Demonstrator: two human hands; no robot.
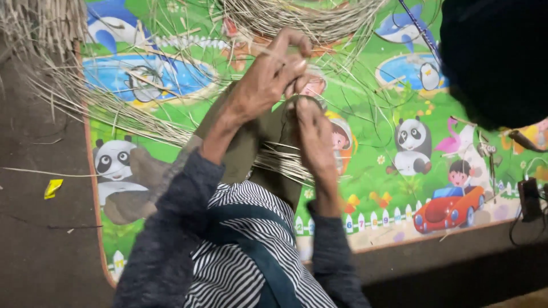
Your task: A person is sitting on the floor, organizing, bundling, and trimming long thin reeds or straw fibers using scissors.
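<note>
My left hand (267, 80) is raised over my bent knee in olive trousers (251, 137), its fingers pinched on thin pale straw strands (285, 162). My right hand (313, 137) sits just below and to the right of it, fingers closed on the same bundle, which runs across my knee. Both hands nearly touch at the fingertips. Loose straw (114, 108) fans out to the left across the colourful play mat (399, 85). A partly woven ring of straw (297, 20) lies at the top, beyond my hands.
The cartoon-printed mat lies on a dark floor (40, 239). A thick straw pile (40, 23) sits top left. A small yellow scrap (52, 188) lies on the floor. A dark rounded shape (496, 57) fills the top right. A black device with cables (530, 199) stands at the right edge.
</note>
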